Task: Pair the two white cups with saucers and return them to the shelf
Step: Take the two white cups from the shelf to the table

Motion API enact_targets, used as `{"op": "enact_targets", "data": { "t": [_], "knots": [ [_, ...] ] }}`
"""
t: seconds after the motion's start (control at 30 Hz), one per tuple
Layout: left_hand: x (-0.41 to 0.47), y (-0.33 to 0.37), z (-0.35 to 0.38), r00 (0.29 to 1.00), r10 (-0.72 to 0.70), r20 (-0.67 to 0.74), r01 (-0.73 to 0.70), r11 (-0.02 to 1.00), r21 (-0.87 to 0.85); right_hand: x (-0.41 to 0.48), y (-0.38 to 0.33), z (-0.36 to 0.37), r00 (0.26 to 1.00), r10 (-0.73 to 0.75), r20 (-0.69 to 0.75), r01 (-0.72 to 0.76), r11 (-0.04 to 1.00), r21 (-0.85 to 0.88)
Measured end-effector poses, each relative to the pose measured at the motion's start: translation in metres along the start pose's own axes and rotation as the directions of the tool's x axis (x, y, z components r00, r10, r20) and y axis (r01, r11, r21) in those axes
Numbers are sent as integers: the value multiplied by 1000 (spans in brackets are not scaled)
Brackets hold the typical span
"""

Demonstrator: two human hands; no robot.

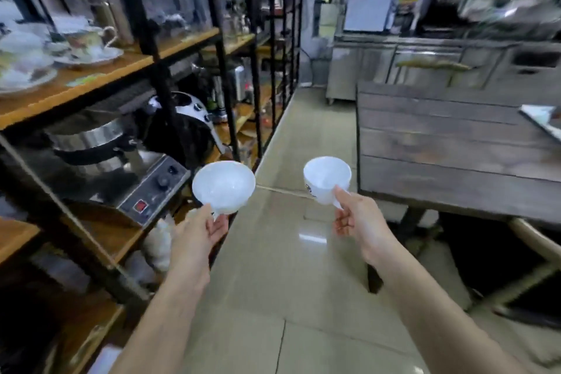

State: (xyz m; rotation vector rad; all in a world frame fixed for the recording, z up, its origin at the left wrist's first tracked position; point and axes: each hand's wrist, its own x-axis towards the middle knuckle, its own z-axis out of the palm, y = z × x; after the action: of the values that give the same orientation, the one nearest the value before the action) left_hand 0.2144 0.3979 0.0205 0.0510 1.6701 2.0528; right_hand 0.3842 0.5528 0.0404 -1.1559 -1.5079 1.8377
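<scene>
Left hand [202, 229] under wide cup [223, 185], right hand [355, 215] below small cup [327, 177]

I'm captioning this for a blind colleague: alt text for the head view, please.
Each hand, left hand and right hand, holds an empty white cup over the floor between a shelf and a wooden table.

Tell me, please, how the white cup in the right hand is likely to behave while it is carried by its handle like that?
The white cup looks rigid and glossy, probably ceramic or glass, so likely fragile over the tiled floor. The right hand pinches only its handle, so it may swing or tip. It appears empty, so probably light.
</scene>
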Motion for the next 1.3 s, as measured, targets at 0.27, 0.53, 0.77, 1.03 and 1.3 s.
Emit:
{"op": "enact_targets", "data": {
  "t": [0.27,0.53,0.77,1.03,1.3],
  "knots": [
    [-41,-63,173,975,-112,190,115,993,-7,21,3,-174,970,42,-241,-29,998,59],
    [-53,-112,289,955,-189,226,173,981,90,66,4,-287,937,76,-341,-66,997,41],
    [-19,-147,378,930,-264,256,221,958,184,130,4,-344,915,175,-363,-155,984,83],
    [53,-184,490,873,-405,272,359,911,202,236,-11,-395,885,248,-394,-234,969,83],
    [100,-210,563,868,-474,150,412,855,315,318,-35,-431,886,338,-317,-318,941,114]
  ]
}}
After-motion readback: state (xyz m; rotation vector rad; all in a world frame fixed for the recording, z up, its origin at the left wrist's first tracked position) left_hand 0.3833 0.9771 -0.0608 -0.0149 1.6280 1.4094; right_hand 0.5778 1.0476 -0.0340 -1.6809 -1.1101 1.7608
